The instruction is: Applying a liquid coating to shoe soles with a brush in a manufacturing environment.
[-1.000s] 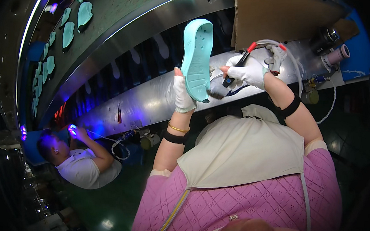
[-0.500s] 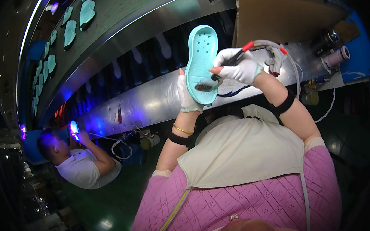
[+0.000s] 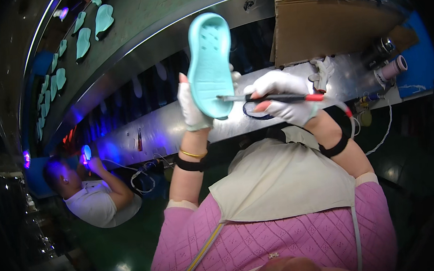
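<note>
Metal ledge (image 3: 160,122) ran leftward, leaving room beside left hand (image 3: 193,108), which grasped turquoise sole (image 3: 209,70) by near end, above ledge. Sole's long axis ran away from person, holed end farthest. Right hand (image 3: 287,84) pinched black brush (image 3: 244,99), tip over sole; cardboard's (image 3: 335,29) edge stood beyond.

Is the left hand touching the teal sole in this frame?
Touching: the head view shows the left hand gripping the teal sole, thumb along one edge and fingertips past the other.
</note>
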Demonstrator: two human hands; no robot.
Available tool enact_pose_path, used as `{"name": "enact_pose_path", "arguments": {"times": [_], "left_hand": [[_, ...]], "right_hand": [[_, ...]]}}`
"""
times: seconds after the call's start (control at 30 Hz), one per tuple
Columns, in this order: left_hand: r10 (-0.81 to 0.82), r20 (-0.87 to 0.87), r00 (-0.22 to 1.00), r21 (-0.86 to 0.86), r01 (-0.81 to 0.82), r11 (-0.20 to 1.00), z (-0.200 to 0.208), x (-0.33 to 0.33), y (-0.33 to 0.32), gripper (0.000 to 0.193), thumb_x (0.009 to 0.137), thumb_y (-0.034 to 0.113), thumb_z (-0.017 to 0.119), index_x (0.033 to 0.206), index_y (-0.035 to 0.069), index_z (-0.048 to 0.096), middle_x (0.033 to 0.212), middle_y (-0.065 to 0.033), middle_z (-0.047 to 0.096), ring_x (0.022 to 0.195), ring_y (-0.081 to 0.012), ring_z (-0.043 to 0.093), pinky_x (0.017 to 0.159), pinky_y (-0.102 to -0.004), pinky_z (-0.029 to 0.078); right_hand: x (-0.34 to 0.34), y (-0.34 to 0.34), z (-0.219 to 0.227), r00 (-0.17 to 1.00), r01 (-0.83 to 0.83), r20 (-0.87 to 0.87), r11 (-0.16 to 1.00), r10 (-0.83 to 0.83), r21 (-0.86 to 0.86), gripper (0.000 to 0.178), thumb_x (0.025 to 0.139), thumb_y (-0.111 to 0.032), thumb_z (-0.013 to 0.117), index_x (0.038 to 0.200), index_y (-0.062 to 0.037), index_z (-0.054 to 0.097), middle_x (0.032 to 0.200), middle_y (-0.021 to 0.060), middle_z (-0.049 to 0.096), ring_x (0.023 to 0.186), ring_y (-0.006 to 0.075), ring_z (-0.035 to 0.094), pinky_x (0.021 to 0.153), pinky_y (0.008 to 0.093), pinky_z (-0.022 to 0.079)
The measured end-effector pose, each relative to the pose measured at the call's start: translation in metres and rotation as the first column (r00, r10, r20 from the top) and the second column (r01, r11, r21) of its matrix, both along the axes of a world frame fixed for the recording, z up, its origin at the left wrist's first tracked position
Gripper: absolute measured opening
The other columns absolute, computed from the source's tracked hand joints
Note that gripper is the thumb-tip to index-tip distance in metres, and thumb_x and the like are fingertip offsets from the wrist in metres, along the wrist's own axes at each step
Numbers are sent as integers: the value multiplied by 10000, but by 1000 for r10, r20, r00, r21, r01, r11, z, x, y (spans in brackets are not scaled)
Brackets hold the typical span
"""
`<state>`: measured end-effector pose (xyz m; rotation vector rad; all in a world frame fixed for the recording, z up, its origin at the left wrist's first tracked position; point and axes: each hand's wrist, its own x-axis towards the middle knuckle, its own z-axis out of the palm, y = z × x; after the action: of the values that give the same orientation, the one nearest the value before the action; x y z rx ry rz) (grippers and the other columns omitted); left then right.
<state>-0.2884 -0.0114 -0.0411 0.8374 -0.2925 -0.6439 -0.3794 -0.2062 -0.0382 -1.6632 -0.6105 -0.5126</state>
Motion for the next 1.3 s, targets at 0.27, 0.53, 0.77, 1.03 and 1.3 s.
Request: {"name": "enact_pose_path", "arguments": {"times": [0.27,0.53,0.77,1.03,1.3], "left_hand": [[411,320,854,112,-465,878,121,127,3,515,927,316,299,1300,-35,357,1240,-261,470,1128,-389,495,940,-495,439],[-423,881,-214,-240,-971,-8,105,255,92,557,779,215,529,1276,-19,433,1233,-198,516,1155,-343,481,1010,-368,343],[-582,737,344,109,-910,-400,125,235,126,384,775,248,565,1141,144,618,1049,-142,602,1006,-288,575,893,-365,435],[-267,913,-307,-239,-936,259,126,185,143,245,734,261,717,917,104,678,945,-64,641,875,-210,588,920,-316,390],[481,459,747,-376,-327,867,157,58,137,308,894,275,445,637,112,494,749,0,470,744,-147,371,673,-293,327]], "right_hand": [[-17,-26,12,964,216,-243,856,-110,469,119,818,26,630,926,-8,592,966,96,639,855,116,599,790,246,487],[-35,-29,1,936,248,-338,862,-96,443,206,798,111,576,975,5,571,1061,111,599,902,125,588,797,237,485],[-29,-18,13,878,429,322,882,-355,-197,180,688,-26,670,854,-70,614,952,150,649,797,290,642,668,316,512],[-32,-13,6,889,412,285,898,-359,-154,174,684,-67,688,850,-90,638,969,138,652,799,272,642,672,305,511],[-17,-10,-12,934,354,-100,929,-344,111,147,734,41,677,849,-22,610,946,107,648,819,160,621,734,260,488]]}}
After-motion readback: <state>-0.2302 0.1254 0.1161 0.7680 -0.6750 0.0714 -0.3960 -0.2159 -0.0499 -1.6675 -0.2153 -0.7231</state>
